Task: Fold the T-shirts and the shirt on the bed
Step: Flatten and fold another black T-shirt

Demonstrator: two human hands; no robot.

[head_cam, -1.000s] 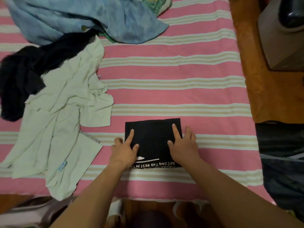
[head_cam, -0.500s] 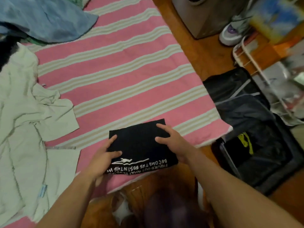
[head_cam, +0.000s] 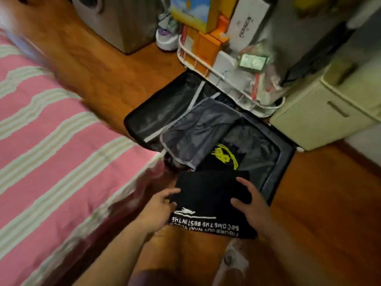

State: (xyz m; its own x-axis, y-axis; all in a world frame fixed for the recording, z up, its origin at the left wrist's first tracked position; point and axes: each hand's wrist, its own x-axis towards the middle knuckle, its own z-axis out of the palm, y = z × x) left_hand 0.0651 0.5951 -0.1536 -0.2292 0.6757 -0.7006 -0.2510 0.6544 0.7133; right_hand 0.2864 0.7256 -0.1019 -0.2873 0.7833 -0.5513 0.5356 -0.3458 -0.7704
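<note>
Folded black T-shirt held off the bed, above the near edge of the open suitcase. Left hand and right hand pinch its side edges.

- Left hand: forearm extended forward, fingers curled at the left edge of the folded black T-shirt.
- Right hand: forearm extended, fingers spread over its right edge, gripping.
</note>
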